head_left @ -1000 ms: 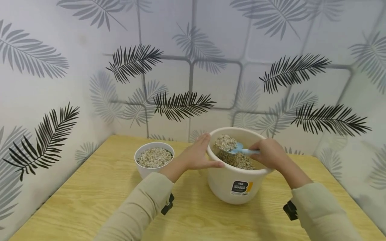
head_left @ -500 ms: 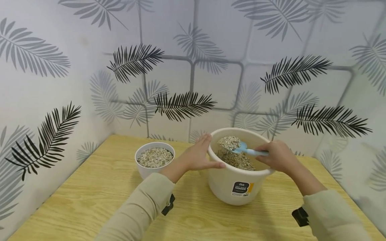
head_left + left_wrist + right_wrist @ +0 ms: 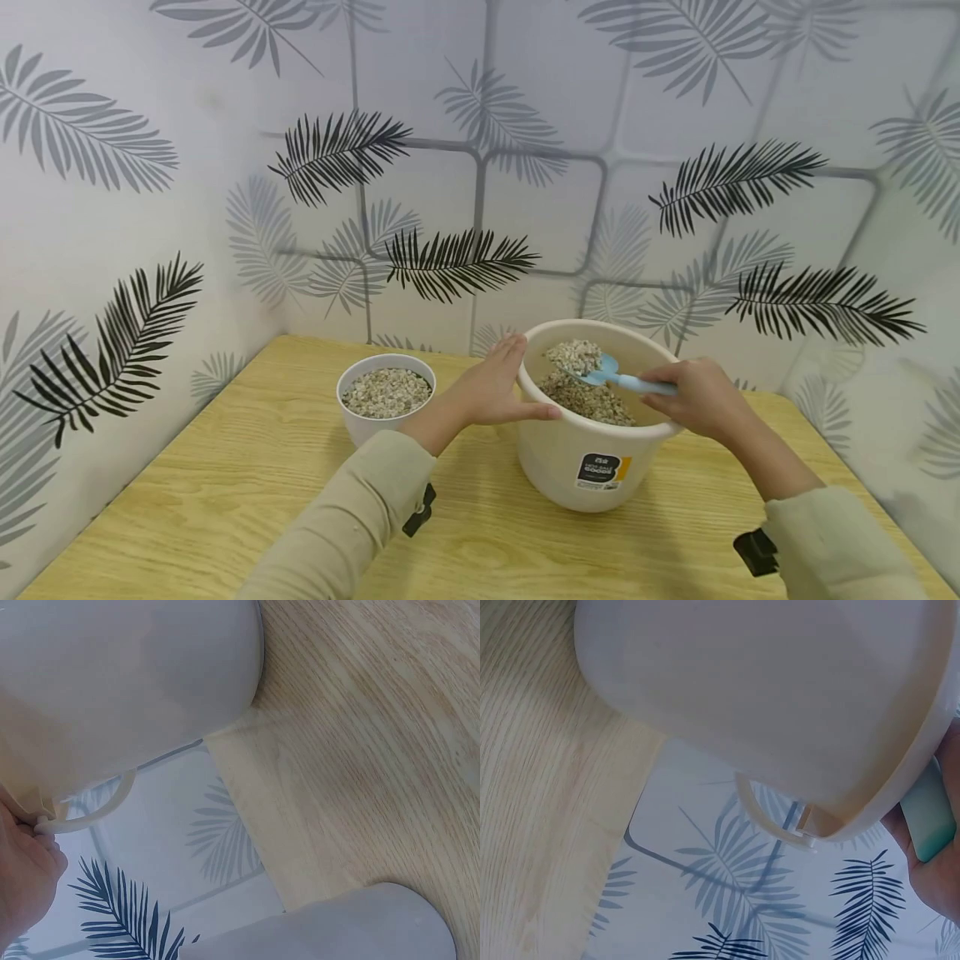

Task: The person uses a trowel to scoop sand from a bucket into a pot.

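Observation:
A cream bucket (image 3: 555, 458) with a label stands on the table, partly filled with coarse tan grains (image 3: 592, 404). My left hand (image 3: 491, 389) holds its left rim, thumb laid along the front; the left wrist view shows fingers (image 3: 49, 847) bent beside the bail handle (image 3: 105, 810). Gripped by the handle in my right hand (image 3: 701, 398) is a light blue scoop (image 3: 611, 368), its blade heaped with paler grains (image 3: 575, 357) above the bucket's contents. From the right wrist, the bucket wall (image 3: 765, 690) hides the blade; only the scoop's handle end (image 3: 932, 825) shows.
Left of the bucket stands a white bowl (image 3: 362, 427) full of similar grains. Both containers rest on a wood-grain table (image 3: 225, 492). A leaf-patterned wall (image 3: 540, 217) rises close behind the table.
My right hand has drawn back to the right with the loaded scoop, and more of the scoop's handle shows. The left hand and the bucket stay in place.

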`<state>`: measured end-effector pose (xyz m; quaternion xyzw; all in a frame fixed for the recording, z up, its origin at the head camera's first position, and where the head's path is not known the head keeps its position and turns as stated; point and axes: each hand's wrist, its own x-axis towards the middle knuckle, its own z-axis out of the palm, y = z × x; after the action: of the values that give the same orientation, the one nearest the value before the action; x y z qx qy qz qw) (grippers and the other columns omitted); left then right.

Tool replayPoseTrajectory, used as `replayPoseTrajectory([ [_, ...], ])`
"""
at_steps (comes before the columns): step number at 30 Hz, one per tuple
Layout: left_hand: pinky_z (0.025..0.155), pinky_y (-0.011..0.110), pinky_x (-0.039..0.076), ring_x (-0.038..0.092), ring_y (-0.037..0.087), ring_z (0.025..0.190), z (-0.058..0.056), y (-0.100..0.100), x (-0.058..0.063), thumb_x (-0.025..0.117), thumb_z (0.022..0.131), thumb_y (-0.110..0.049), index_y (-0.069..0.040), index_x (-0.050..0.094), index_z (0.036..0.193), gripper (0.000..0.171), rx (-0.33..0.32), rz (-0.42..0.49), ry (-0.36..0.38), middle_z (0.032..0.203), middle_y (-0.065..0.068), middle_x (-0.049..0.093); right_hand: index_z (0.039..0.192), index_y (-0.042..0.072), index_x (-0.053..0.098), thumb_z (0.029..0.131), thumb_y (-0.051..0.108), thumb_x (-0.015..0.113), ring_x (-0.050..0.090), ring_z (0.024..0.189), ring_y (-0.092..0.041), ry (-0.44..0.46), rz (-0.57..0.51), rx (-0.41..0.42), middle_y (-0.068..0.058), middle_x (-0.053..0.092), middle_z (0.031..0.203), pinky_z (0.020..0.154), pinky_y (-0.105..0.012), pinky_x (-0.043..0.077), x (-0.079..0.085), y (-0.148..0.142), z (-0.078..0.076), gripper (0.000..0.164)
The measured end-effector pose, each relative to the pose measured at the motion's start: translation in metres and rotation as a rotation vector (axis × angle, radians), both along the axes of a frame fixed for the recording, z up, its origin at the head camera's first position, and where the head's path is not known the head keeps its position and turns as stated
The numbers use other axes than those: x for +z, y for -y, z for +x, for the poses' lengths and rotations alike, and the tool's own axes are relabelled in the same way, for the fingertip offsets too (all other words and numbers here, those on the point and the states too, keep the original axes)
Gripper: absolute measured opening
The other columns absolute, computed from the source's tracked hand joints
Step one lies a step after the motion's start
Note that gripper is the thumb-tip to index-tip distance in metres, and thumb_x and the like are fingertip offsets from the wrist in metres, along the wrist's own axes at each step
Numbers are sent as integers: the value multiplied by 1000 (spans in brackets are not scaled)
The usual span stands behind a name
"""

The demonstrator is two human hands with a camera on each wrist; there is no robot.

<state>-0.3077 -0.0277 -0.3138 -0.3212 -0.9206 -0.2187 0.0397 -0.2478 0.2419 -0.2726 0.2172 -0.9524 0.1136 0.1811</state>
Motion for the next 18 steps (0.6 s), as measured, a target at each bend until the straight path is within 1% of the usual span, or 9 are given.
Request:
replayPoseTrajectory([
  [8,118,41,13,6,27,145,1,-1,1,64,76,-60,-1,5,149,111,-1,4,-4,156,17,7,98,-1,72,78,10,72,62,63,-16,-25,-4,0,-15,72,84,53,-26,46,1,0,4,23],
  [18,118,40,10,3,27,145,1,0,1,63,76,-63,-1,3,149,113,-12,-4,-2,156,17,3,99,0,72,78,11,72,63,66,-18,-42,-12,-1,-15,72,85,56,-28,48,1,2,10,23],
])
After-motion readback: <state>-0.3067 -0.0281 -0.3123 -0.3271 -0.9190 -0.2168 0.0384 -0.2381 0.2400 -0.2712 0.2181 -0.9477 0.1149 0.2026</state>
